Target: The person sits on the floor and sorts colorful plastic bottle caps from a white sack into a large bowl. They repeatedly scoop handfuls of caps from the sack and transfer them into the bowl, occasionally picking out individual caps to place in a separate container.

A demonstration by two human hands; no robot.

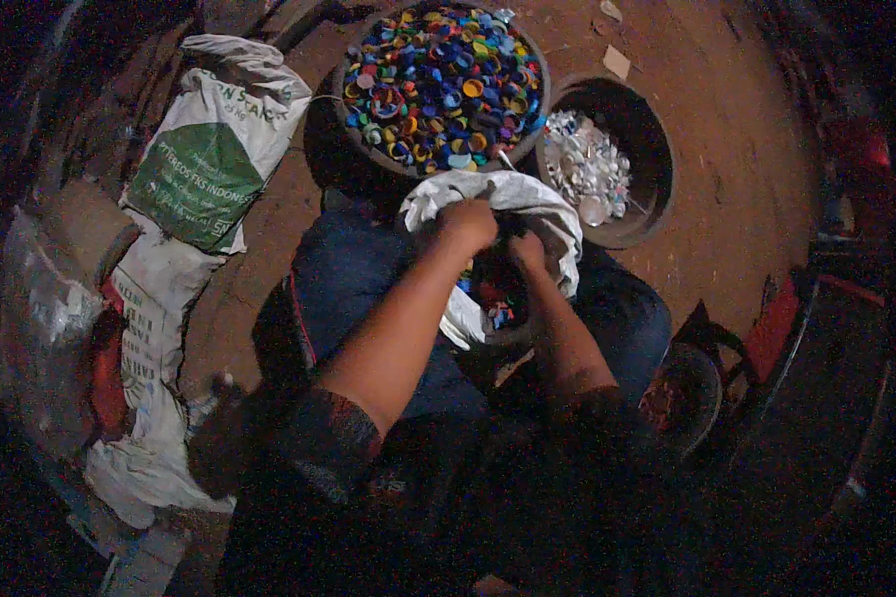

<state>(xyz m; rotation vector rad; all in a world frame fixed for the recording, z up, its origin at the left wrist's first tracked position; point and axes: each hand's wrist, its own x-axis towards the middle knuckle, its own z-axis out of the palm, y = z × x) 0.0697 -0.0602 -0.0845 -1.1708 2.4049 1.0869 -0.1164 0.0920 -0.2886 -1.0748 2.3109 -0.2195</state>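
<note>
A white woven sack (565, 221) stands between my knees with its mouth spread and its rim folded outward. Colourful bottle caps (498, 316) show in the shade inside it. My left hand (471, 227) is closed in a fist at the left of the opening, close to the far rim. Lower and to its right, my right hand (528, 251) dips into the mouth with its fingers curled. Shadow and the hands themselves hide whatever either one grips.
Beyond the sack stands a round tub (546, 85) heaped with colourful caps. A dark basin (657, 149) beside it holds silvery-white pieces (589, 169). White-and-green sacks (204, 164) lie at the left. Another bowl (709, 403) sits by my right knee.
</note>
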